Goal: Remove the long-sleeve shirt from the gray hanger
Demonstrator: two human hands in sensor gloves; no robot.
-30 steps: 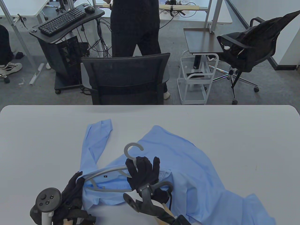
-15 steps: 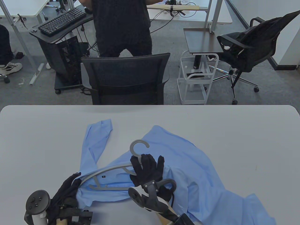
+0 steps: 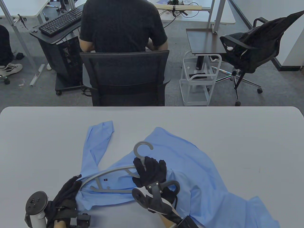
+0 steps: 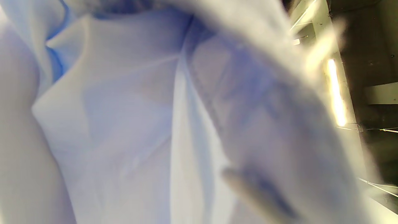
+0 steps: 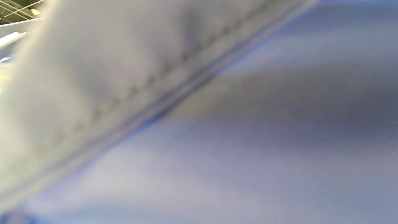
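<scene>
Two gloved hands are at work on one garment near the table's 6 o'clock edge. The long-sleeve shirt (image 3: 180, 171), light blue, lies crumpled on the white table (image 3: 249, 133); its body spreads from the centre toward 4 o'clock, and one sleeve runs up toward 11 o'clock, cuff end uppermost.

The gray hanger (image 3: 123, 173) lies on the shirt's collar area — hook pointing to 12 o'clock, its left shoulder arm and lower bar exposed on top of the fabric. Its right-hand arm is hidden under the hand and cloth.

The right hand (image 3: 150, 172) grips the hanger at the neck, just below the hook, fingers wrapped around the stem. The left hand (image 3: 67, 190) sits at 7 o'clock of the shirt, at the hanger's left tip, touching the bunched shoulder fabric; whether the fingers pinch the cloth or merely rest on it cannot be told from the table view.

Both wrist views are filled by blurred blue cloth at close range — a stitched seam (image 5: 161, 99) crosses the right wrist view diagonally. No fingers can be made out in either.

Beyond the table's 12 o'clock edge, a seated person (image 3: 122, 26) in a dark top occupies a black chair (image 3: 123, 76).
</scene>
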